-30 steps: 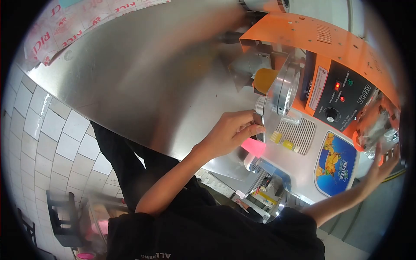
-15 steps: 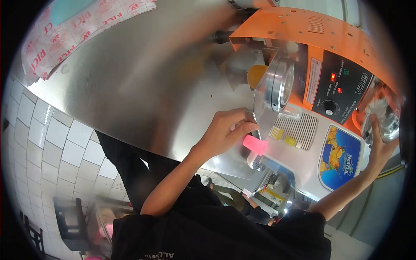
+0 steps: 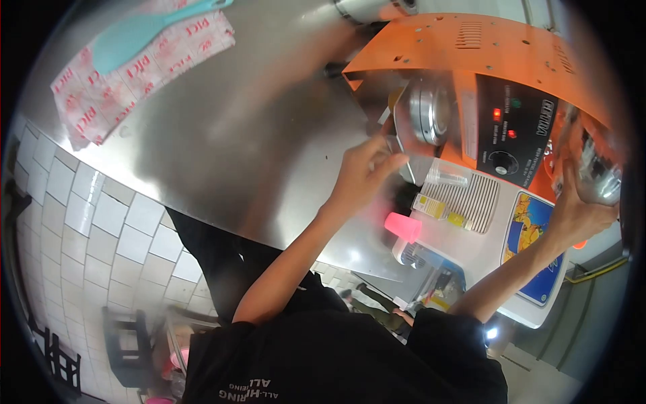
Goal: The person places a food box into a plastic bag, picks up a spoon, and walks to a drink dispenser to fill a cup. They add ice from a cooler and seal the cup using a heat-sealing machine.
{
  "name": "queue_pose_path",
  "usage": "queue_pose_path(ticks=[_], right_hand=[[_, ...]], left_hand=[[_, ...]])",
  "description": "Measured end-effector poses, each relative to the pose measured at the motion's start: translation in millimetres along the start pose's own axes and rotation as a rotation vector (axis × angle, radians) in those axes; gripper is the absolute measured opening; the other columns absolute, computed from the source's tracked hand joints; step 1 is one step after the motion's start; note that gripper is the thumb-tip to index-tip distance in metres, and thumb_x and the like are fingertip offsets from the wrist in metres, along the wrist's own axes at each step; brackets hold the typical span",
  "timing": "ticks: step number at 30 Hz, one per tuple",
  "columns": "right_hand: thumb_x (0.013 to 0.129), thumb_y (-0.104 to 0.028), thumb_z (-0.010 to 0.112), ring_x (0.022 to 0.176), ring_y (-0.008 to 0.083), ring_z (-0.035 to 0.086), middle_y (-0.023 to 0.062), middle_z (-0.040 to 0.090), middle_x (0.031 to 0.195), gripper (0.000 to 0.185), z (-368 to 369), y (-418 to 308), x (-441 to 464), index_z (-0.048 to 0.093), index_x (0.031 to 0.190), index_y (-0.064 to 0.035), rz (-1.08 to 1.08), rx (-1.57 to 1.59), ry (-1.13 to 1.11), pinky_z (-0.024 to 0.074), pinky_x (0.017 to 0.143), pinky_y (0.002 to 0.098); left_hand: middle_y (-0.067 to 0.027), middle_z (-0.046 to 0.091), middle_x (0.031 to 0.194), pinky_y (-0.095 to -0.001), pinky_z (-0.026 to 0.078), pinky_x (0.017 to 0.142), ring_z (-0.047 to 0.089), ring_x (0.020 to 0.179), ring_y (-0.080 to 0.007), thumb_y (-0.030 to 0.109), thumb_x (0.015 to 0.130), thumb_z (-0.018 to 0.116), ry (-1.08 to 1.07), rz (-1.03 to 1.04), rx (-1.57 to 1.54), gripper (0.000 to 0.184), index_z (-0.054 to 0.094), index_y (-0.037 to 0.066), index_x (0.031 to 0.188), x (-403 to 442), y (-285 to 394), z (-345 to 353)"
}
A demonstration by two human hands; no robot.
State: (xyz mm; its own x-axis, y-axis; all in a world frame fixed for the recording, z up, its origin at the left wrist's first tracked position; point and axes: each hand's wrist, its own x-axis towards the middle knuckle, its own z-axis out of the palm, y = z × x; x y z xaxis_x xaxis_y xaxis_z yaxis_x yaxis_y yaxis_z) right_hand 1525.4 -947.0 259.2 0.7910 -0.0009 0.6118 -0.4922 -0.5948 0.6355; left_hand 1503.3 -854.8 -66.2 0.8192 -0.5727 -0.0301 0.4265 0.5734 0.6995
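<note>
The orange cup-sealing machine [image 3: 404, 47] stands in front of me, with a silver round sealing head [image 3: 431, 114] and a dark control panel [image 3: 515, 128]. My left hand [image 3: 367, 174] is closed at the thin edge of a metal tray [image 3: 408, 167] below that head; the grip is slightly blurred. At the machine's far right, my right hand [image 3: 582, 212] reaches up with its fingers around a shiny, crinkled roll of sealing film [image 3: 599, 168], partly hidden. A pink cup [image 3: 404, 227] sits on the machine's base near my left hand.
A clear plastic cup [image 3: 449, 176] and a small bottle with a yellow label [image 3: 431, 205] lie on the ribbed base. A turquoise spatula [image 3: 128, 40] rests on printed paper [image 3: 145, 77] at the upper left of the steel table [image 3: 222, 135]. Another person [image 3: 380, 311] is beyond the table edge.
The view has shifted, bringing more of the spatula into sight. My left hand has moved up with the tray's edge, away from the pink cup. The right hand stays at the film roll.
</note>
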Motion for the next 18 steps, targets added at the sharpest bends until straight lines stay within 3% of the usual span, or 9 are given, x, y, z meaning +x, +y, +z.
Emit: queue_pose_path(ticks=[3, 6, 9, 11, 12, 14, 16, 17, 18], right_hand=[[0.059, -0.047, 0.089, 0.107, 0.0396, 0.059, 0.0268, 0.057, 0.120, 0.100, -7.1, -8.2, 2.5, 0.047, 0.130, 0.0080, 0.021, -0.106, -0.028, 0.0479, 0.092, 0.0487], [0.058, -0.050, 0.089, 0.117, 0.0397, 0.051, 0.0257, 0.050, 0.130, 0.107, -2.5, 2.3, -7.1, 0.041, 0.136, 0.0065, -0.030, -0.223, 0.062, 0.0435, 0.096, 0.0491], [0.058, -0.051, 0.088, 0.123, 0.0397, 0.046, 0.0243, 0.045, 0.135, 0.112, -15.5, -8.4, -8.3, 0.036, 0.141, 0.0052, -0.025, -0.202, 0.046, 0.0394, 0.100, 0.0489], [0.060, -0.049, 0.088, 0.126, 0.0405, 0.044, 0.0237, 0.044, 0.136, 0.113, -23.5, -12.9, -3.6, 0.033, 0.143, 0.0050, -0.006, -0.103, -0.016, 0.0368, 0.103, 0.0487], [0.061, -0.047, 0.087, 0.127, 0.0410, 0.043, 0.0236, 0.043, 0.137, 0.112, -28.4, -10.7, -5.6, 0.031, 0.143, 0.0049, 0.011, -0.078, -0.051, 0.0360, 0.104, 0.0485], [0.061, -0.026, 0.088, 0.136, 0.0444, 0.031, 0.0261, 0.035, 0.146, 0.104, -40.4, -5.8, -5.4, 0.031, 0.143, 0.0062, 0.108, 0.146, -0.158, 0.0260, 0.112, 0.0513], [0.064, -0.022, 0.085, 0.136, 0.0452, 0.031, 0.0271, 0.032, 0.147, 0.099, -48.6, 11.6, -10.3, 0.032, 0.143, 0.0056, 0.172, 0.171, -0.192, 0.0291, 0.110, 0.0516], [0.065, -0.020, 0.085, 0.136, 0.0455, 0.030, 0.0275, 0.030, 0.148, 0.097, -57.9, 22.2, -10.0, 0.032, 0.143, 0.0054, 0.210, 0.172, -0.191, 0.0302, 0.110, 0.0517], [0.068, -0.020, 0.082, 0.130, 0.0424, 0.039, 0.0264, 0.039, 0.142, 0.087, -80.7, 32.0, -9.3, 0.039, 0.139, 0.0049, 0.133, 0.274, -0.348, 0.0351, 0.106, 0.0486]], left_hand=[[-0.0026, 0.063, 0.077, -0.0238, 0.049, 0.065, 0.060, 0.068, -0.0085, 0.022, 0.094, 0.066, 0.112, -0.109, -0.089, 0.024, 0.057, 0.001, 0.088, 32.3, -4.8, 23.8], [-0.0032, 0.060, 0.071, -0.0264, 0.046, 0.063, 0.061, 0.071, -0.0119, 0.030, 0.093, 0.067, 0.079, -0.265, -0.193, 0.031, 0.054, 0.003, 0.085, 57.8, 4.0, 50.3], [-0.0044, 0.062, 0.076, -0.0275, 0.046, 0.062, 0.061, 0.071, -0.0126, 0.029, 0.094, 0.065, 0.125, -0.112, 0.090, 0.029, 0.054, 0.004, 0.085, 53.4, 13.5, 57.0], [-0.0085, 0.065, 0.090, -0.0320, 0.047, 0.071, 0.061, 0.079, -0.0183, 0.030, 0.094, 0.063, 0.168, 0.139, 0.328, 0.026, 0.058, 0.005, 0.091, 41.7, 81.4, 72.9], [-0.0100, 0.065, 0.097, -0.0353, 0.045, 0.077, 0.060, 0.089, -0.0218, 0.031, 0.093, 0.063, 0.144, 0.436, 0.361, 0.025, 0.060, 0.007, 0.098, 50.8, 118.1, 88.6], [-0.0105, 0.064, 0.110, -0.0426, 0.041, 0.089, 0.056, 0.108, -0.0274, 0.033, 0.090, 0.064, 0.062, 0.991, 0.460, 0.030, 0.063, 0.011, 0.110, 72.7, 194.0, 133.2], [-0.0095, 0.063, 0.115, -0.0466, 0.038, 0.095, 0.052, 0.117, -0.0295, 0.034, 0.088, 0.066, -0.043, 1.315, 0.505, 0.035, 0.063, 0.014, 0.116, 94.2, 243.1, 176.6], [-0.0072, 0.065, 0.117, -0.0474, 0.035, 0.102, 0.054, 0.117, -0.0299, 0.030, 0.088, 0.063, -0.195, 1.374, 0.712, 0.037, 0.062, 0.013, 0.121, 96.9, 259.1, 196.7], [-0.0048, 0.066, 0.118, -0.0482, 0.031, 0.108, 0.056, 0.116, -0.0302, 0.026, 0.089, 0.061, -0.340, 1.426, 0.925, 0.040, 0.060, 0.012, 0.127, 99.5, 272.7, 215.2]])
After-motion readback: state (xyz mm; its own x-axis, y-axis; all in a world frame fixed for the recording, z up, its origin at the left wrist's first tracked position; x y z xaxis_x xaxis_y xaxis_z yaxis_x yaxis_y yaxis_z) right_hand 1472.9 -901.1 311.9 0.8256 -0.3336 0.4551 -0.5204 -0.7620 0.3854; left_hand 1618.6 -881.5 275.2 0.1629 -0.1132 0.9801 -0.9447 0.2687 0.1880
